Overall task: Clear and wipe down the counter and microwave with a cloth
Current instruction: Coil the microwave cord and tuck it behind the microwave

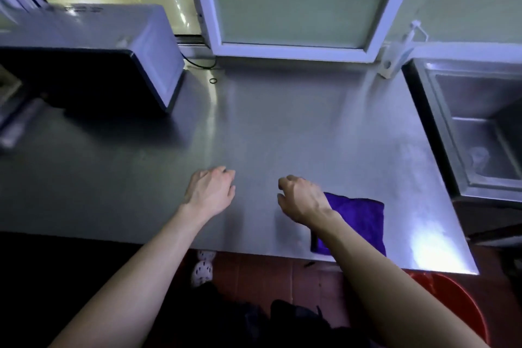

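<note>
Steel counter point(282, 127) with a few things on it.
A microwave point(158, 45) stands at the back left, its cable point(197, 63) trailing behind. A small dark ring point(213, 81) lies just beside it. A folded purple cloth point(358, 217) lies at the front edge, right. A pump bottle point(395, 59) stands at the back right.

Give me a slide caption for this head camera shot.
Left hand and right hand poised empty over the steel counter, purple cloth lying by the right wrist, microwave at far left.

Kitchen, commercial type: stainless-steel worktop point(282, 127), microwave point(99, 56) at left, steel sink point(480, 127) at right, sliding window point(288, 8) behind, red-tiled floor point(268, 277).
</note>
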Demonstrator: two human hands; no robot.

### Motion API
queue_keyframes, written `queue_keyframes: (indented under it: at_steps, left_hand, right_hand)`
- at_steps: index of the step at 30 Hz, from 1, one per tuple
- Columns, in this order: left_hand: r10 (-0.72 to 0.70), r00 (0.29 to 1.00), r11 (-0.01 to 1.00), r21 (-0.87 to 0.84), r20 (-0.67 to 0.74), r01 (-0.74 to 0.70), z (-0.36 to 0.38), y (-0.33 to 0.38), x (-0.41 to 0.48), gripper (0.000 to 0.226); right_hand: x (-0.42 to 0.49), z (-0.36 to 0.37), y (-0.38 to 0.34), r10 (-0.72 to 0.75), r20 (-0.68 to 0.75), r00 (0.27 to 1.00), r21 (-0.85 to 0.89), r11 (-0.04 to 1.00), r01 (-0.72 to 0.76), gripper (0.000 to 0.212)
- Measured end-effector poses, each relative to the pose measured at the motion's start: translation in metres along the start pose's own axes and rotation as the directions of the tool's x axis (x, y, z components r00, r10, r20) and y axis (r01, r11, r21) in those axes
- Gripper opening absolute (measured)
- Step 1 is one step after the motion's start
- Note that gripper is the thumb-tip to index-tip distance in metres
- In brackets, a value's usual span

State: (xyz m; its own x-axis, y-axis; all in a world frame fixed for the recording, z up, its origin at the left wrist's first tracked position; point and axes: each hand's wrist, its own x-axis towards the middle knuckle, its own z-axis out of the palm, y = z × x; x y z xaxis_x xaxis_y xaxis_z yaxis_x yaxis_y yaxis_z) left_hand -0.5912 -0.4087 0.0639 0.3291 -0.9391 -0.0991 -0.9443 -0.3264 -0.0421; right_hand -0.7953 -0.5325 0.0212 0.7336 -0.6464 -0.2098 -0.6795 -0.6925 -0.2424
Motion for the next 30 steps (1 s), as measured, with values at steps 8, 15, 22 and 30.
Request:
queue_keyframes:
  at_steps: [8, 15, 22, 30]
  left_hand:
    - [0.006, 0.977, 1.0, -0.021, -0.213, -0.011, -0.028, -0.225, 0.074, 0.02]
    - [0.099, 0.871, 0.993, -0.015, -0.482, -0.121, -0.081, -0.36, 0.198, 0.03]
    - [0.01, 0.94, 0.99, -0.129, -0.34, -0.058, -0.087, -0.409, 0.311, 0.066]
    - [-0.018, 0.903, 0.993, -0.117, -0.429, -0.035, -0.075, -0.413, 0.317, 0.053]
  right_hand:
    - [0.164, -0.035, -0.151, -0.03, -0.105, 0.994, 0.045, 0.998, 0.035, 0.027]
    - [0.278, -0.067, -0.23, 0.046, -0.166, 0.985, 0.082, 0.996, -0.033, 0.025]
    - [0.386, -0.078, -0.225, 0.16, -0.111, 0.981, 0.141, 0.979, -0.144, 0.052]
    - [0.547, -0.059, -0.165, 0.377, -0.043, 0.925, 0.454, 0.833, -0.318, 0.023]
